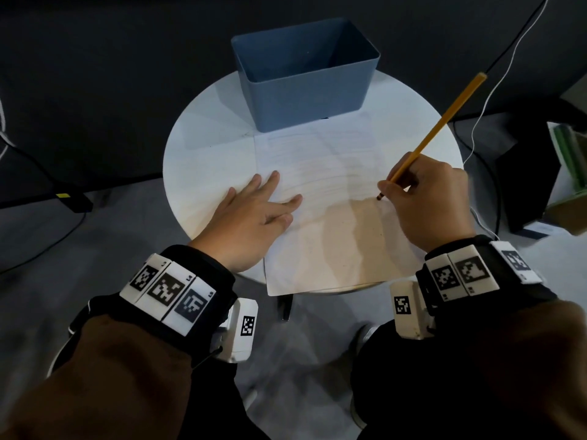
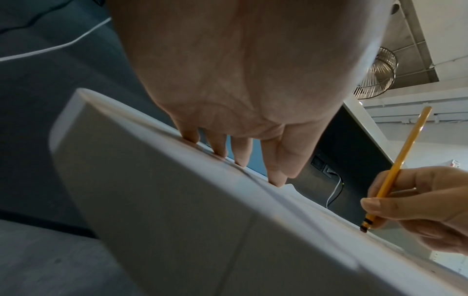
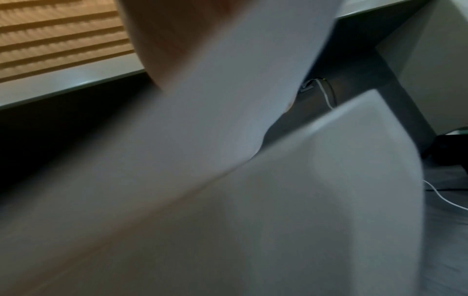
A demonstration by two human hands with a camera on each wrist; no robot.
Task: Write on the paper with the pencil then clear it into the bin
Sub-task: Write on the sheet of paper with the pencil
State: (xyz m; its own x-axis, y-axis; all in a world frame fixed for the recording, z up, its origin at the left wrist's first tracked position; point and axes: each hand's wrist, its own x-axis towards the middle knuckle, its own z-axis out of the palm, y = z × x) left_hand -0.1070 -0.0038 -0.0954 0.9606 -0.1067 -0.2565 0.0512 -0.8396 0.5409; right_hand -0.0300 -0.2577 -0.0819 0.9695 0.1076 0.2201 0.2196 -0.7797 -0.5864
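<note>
Faint unreadable lines on paper [image 1: 320, 173]

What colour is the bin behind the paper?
Blue; the bin shows best in the head view.

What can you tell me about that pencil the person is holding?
The pencil is slim, yellow-orange, seemingly wooden, with a dark banded lower end. It slants, that end on the paper, the other end up and away. The right hand pinches it low down; nothing else touches it.

Lined white paper [image 1: 320, 173] flat before empty blue bin [image 1: 305, 74], slanted yellow pencil [image 1: 440, 127] tip-down on it.
</note>
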